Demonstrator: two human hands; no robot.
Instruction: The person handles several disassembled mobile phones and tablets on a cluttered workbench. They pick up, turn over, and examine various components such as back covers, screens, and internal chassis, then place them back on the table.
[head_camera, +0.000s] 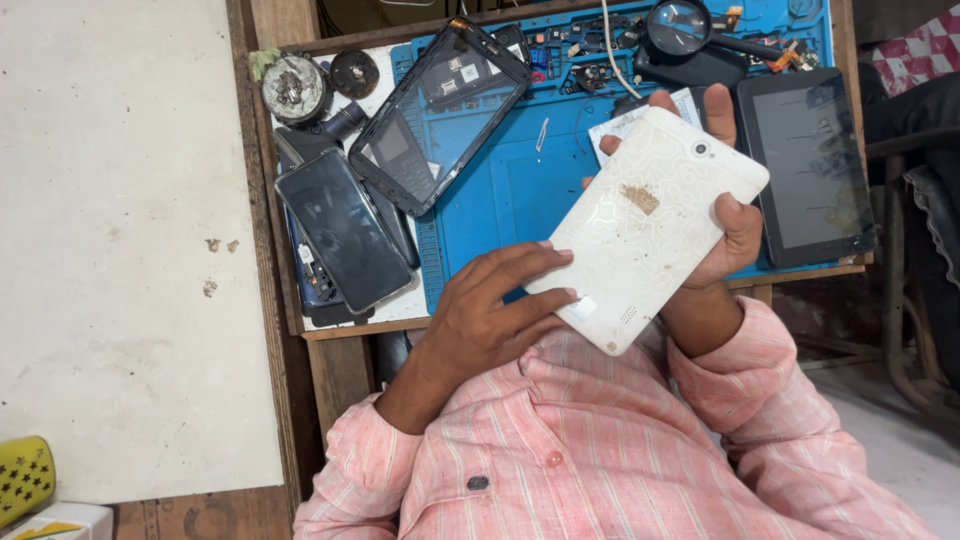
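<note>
Above the blue desk mat (520, 180), the right hand (725, 225) grips the white tablet (645, 225) back-up; left hand (490, 315) fingertips press its seven-o'clock edge, seemingly prying, needing steady leverage.

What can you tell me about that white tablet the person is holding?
The white tablet is held back side up, tilted diagonally above the blue work mat. Its shell looks like plastic with a faint swirly pattern, a small camera lens near the upper corner, a brownish scuffed patch mid-back and speaker holes low down. The right hand grips its far edge; the left hand fingers press its near edge.
</note>
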